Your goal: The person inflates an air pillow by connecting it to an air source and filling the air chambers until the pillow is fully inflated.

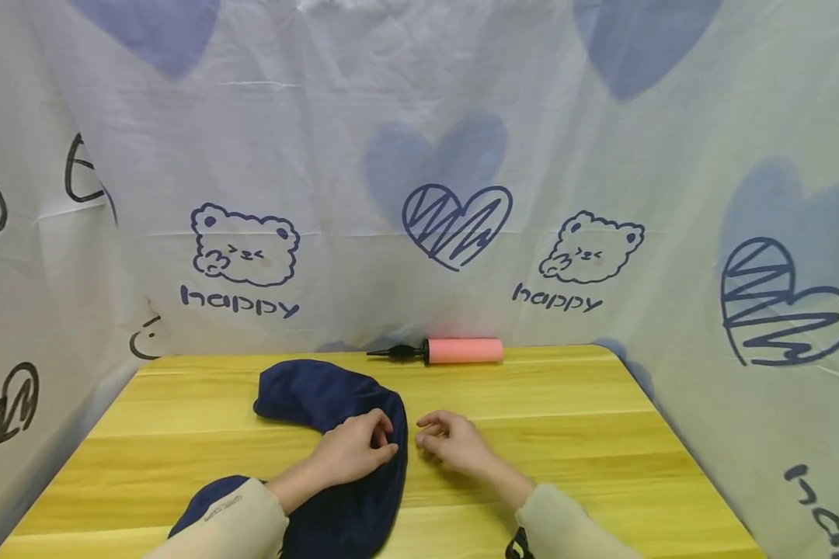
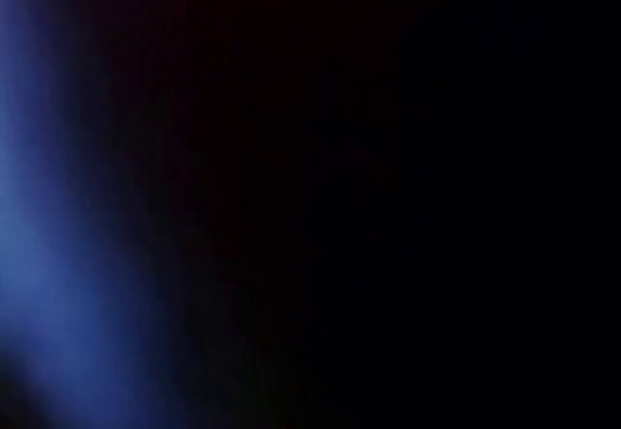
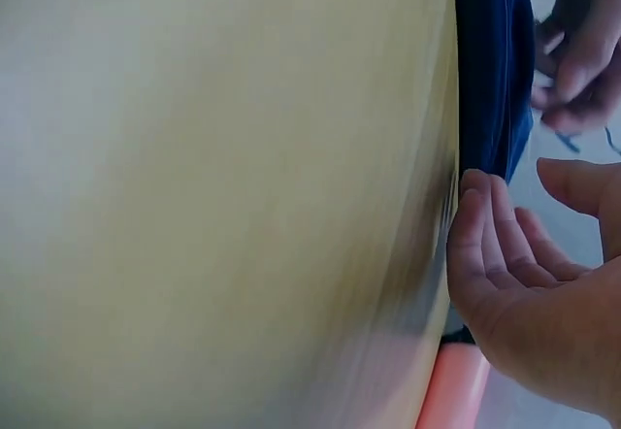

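Observation:
A dark navy U-shaped neck pillow (image 1: pixel 322 392) lies on the wooden table, its curved side to the right and its open side to the left. Over that curve is my left hand (image 1: pixel 356 449), thumb and forefinger loosely bent with a gap between them. Just right of the pillow's outer edge, my right hand (image 1: pixel 456 444) has relaxed, slightly bent fingers and holds nothing. The right wrist view shows its fingertips (image 3: pixel 473 184) right at the pillow's seamed edge (image 3: pixel 493 70). The left wrist view is nearly black, with only a blurred blue strip at the left.
A pink hand pump (image 1: pixel 464 351) with a black nozzle lies along the table's back edge. A white curtain (image 1: pixel 349 272) printed with hearts and bears hangs behind the table and on both sides. The wooden tabletop (image 1: pixel 573 435) extends right of the hands.

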Motion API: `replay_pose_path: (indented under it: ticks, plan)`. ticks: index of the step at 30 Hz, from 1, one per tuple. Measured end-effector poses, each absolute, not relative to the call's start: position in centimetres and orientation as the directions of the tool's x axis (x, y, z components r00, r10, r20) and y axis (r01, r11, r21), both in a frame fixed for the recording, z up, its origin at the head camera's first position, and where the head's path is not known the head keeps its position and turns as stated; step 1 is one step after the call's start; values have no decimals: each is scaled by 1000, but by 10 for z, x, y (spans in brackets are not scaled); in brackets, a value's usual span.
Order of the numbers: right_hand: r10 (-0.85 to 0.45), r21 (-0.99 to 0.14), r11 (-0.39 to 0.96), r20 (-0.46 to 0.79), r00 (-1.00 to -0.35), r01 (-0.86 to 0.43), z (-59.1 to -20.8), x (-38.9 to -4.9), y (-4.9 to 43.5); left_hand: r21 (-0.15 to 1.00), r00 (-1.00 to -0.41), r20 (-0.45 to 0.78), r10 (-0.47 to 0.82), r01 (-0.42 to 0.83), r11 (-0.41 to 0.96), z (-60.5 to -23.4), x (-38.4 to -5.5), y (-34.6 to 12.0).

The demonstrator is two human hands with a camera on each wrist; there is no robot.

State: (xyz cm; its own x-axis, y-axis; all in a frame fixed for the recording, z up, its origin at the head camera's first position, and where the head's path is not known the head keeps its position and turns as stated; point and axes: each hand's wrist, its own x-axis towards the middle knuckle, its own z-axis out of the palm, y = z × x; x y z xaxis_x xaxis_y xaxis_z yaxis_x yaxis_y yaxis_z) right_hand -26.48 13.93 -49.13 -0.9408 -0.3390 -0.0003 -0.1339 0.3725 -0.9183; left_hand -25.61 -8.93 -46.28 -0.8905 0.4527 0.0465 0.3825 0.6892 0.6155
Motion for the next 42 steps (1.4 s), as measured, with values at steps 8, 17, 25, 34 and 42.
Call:
replay_pose_path:
  ticks: [8, 17, 25, 34, 42]
  plan:
    - [-354, -941, 337, -98, -930, -30, -493, -253, 126, 644, -877, -5, 480, 364, 673, -469, -258, -89]
    - [-335, -939, 344, -114, -935, -9, -499, -252, 119, 700, -859, -1, 512, 366, 614, -478, -257, -90]
    - [-317, -947, 321, -103, -943, -4, -497, -251, 113, 712, -847, 66, 527, 410, 570, -478, -258, -93]
    - [-294, -944, 331, -98, -951, -5, -500, -253, 112, 712, -846, 170, 505, 460, 530, -471, -261, -112]
    - [-311, -953, 302, -73, -948, -25, -501, -251, 112, 710, -845, 186, 502, 469, 526, -466, -257, -137]
